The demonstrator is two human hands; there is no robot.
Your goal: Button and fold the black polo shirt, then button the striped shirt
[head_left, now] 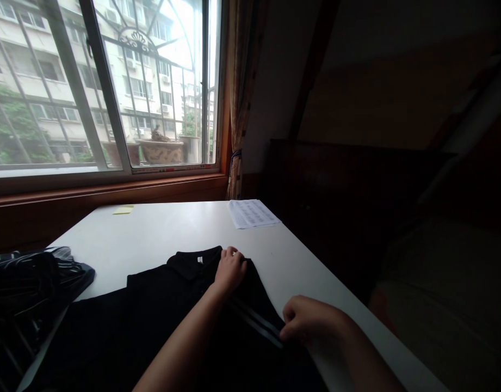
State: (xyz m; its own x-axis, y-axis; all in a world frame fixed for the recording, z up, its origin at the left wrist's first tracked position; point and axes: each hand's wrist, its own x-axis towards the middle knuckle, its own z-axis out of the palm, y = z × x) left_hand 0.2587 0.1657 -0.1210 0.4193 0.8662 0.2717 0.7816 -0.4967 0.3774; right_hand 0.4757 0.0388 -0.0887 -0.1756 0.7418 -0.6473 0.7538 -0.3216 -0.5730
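The place looked like a room in a home, with a patterned curtain (237,98) tied back beside a wood-framed window (152,92). Beyond the glass stood potted planters (162,151), ornamental metal bars (138,41) and an apartment block (50,71).

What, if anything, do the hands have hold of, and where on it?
A black collared garment: the left hand grips it beside the collar, the right hand pinches its edge by the end of the light stripes.
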